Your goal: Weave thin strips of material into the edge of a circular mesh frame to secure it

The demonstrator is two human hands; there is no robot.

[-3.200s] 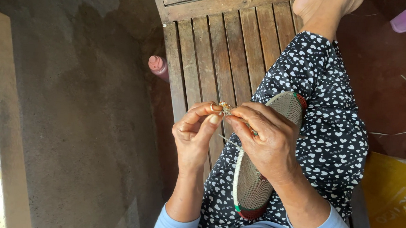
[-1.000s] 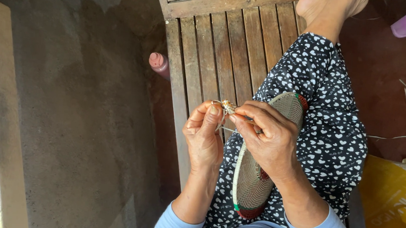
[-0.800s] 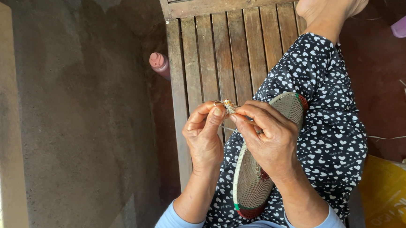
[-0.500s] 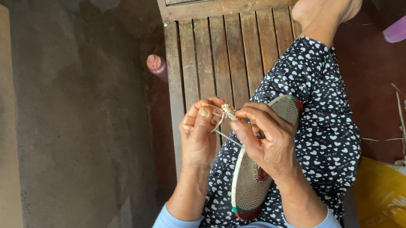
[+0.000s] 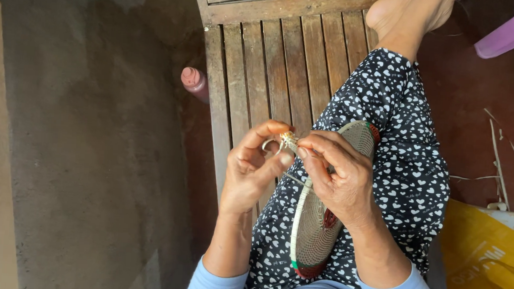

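Weathered wood slats of the bench [image 5: 274, 62] fill the top of my view, with the leg in heart-print fabric [image 5: 399, 147] stretched along them. On that lap rests the woven oval mat [image 5: 317, 225], standing on edge, its long axis running from my body up and away toward the knee, its far end hidden behind my right hand [image 5: 341, 182]. Both hands meet just above its near rim. The small pale knot of fibre [image 5: 288, 141] sits right between the fingertips, a shade closer to the right hand. Right thumb and forefinger are pinched shut on the knot, wrist bent over the mat. My left hand [image 5: 249, 171] comes in from the left, palm turned inward, thumb and forefinger closed on a thin loop of strand [image 5: 267, 144] leading into the knot, other fingers curled
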